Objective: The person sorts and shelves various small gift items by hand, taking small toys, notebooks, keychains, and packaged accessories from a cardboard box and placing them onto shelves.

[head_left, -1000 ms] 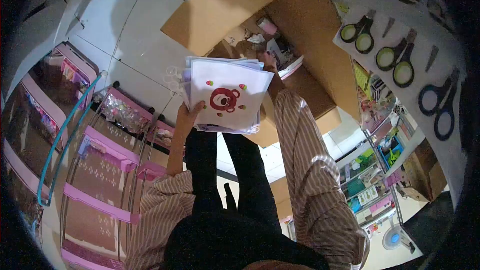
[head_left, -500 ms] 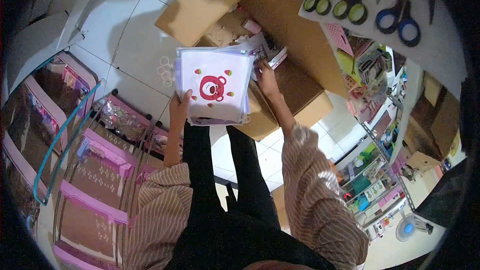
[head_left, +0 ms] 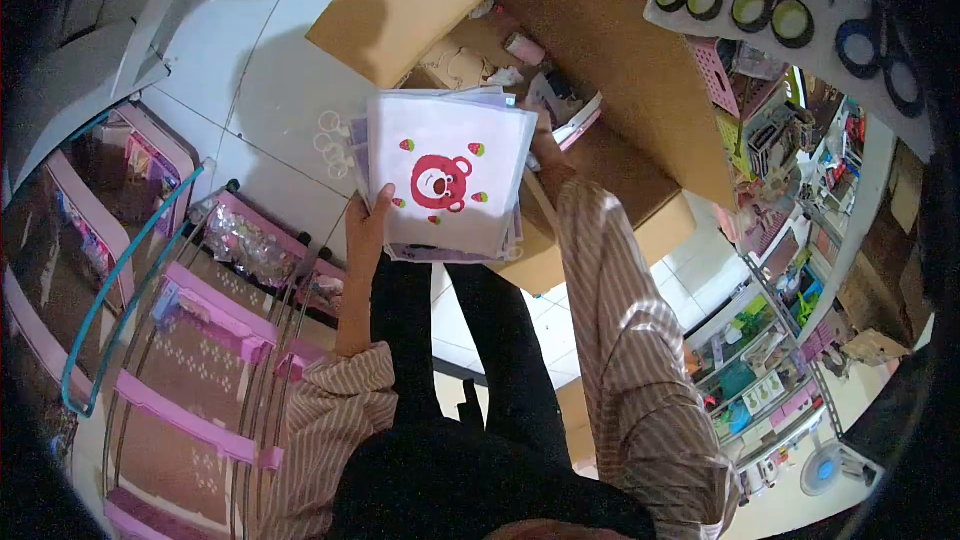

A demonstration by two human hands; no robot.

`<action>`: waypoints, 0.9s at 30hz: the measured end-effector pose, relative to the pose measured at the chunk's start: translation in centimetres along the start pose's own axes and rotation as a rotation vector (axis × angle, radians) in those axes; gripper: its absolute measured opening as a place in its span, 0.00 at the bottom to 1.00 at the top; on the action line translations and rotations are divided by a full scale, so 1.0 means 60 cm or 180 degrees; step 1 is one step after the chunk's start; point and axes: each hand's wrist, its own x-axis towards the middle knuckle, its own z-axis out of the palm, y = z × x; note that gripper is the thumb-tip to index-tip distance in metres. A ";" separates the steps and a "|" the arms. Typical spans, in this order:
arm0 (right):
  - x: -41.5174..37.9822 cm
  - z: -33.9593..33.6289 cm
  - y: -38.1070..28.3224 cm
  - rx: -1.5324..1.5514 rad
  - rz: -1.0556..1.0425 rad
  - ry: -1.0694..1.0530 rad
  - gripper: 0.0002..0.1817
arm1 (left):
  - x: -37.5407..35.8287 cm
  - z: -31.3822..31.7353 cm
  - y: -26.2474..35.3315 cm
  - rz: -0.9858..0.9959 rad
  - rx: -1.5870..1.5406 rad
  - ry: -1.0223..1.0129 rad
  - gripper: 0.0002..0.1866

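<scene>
My left hand [head_left: 372,215] grips the left edge of a stack of flat zip pouches [head_left: 440,135], its thumb lying on top. The top pouch is white, with a red bear face and small strawberries around it. Clear rings [head_left: 332,145] stick out from the stack's left side. Beyond the stack's right edge, my right hand [head_left: 547,145] reaches down into an open cardboard box [head_left: 640,70]. Its fingers are mostly hidden behind the pouches and in shadow. Close to it inside the box lies a white and pink flat item [head_left: 580,122].
Inside the box there is also a pink roll [head_left: 524,48]. Pink rack shelves [head_left: 190,415] stand on the left. Scissors [head_left: 775,10] hang at the upper right, above shelves of small goods [head_left: 740,360]. White floor tiles [head_left: 270,90] show behind the box flap.
My right hand has gone deeper into the box, and its fingers are now more hidden. The view has shifted slightly. My left hand still holds the pouches.
</scene>
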 end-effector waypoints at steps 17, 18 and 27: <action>-0.534 -0.315 -0.104 0.3284 0.1234 0.2931 0.11 | -0.005 -0.027 0.028 -0.0068 0.0310 -0.0620 0.19; -0.547 -0.326 -0.118 0.3546 0.1331 0.3085 0.10 | -0.004 -0.026 0.026 -0.0076 0.0305 -0.0624 0.19; -0.451 -0.350 -0.203 0.2418 -0.0629 0.0301 0.09 | -0.009 -0.028 0.038 -0.0246 0.0265 -0.0664 0.22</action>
